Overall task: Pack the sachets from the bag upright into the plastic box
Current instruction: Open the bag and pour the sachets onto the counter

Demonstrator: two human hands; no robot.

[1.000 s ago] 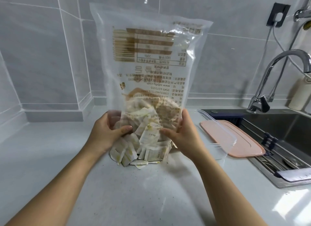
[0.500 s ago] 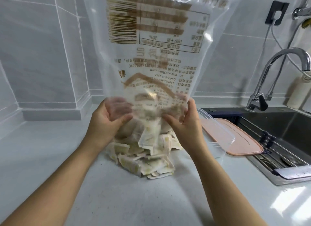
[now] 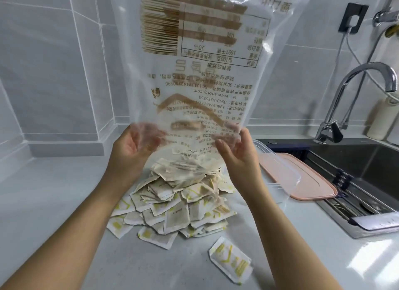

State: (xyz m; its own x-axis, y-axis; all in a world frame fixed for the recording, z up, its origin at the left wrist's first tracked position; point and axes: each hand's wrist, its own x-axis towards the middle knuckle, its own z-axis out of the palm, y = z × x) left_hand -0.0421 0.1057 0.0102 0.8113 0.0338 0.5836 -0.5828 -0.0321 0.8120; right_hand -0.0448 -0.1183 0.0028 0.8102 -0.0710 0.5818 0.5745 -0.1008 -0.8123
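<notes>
Step in hand is emptying: left hand (image 3: 129, 149) curls its fingers on 1 edge of the mouth of the inverted bag (image 3: 205, 52), which looks empty. The sachets (image 3: 181, 194) lie flat in 1 loose heap on the counter (image 3: 54, 192) below it, with 1 stray sachet (image 3: 231, 260) apart. Right hand (image 3: 239, 155) pinches the other edge; none has reached the plastic box (image 3: 280, 177), just right of the heap beside a pink lid (image 3: 313, 181). Next move, as judged: put the bag aside to free both hands, then gather sachets in small stacks, turn them on edge and stand them in the box.
</notes>
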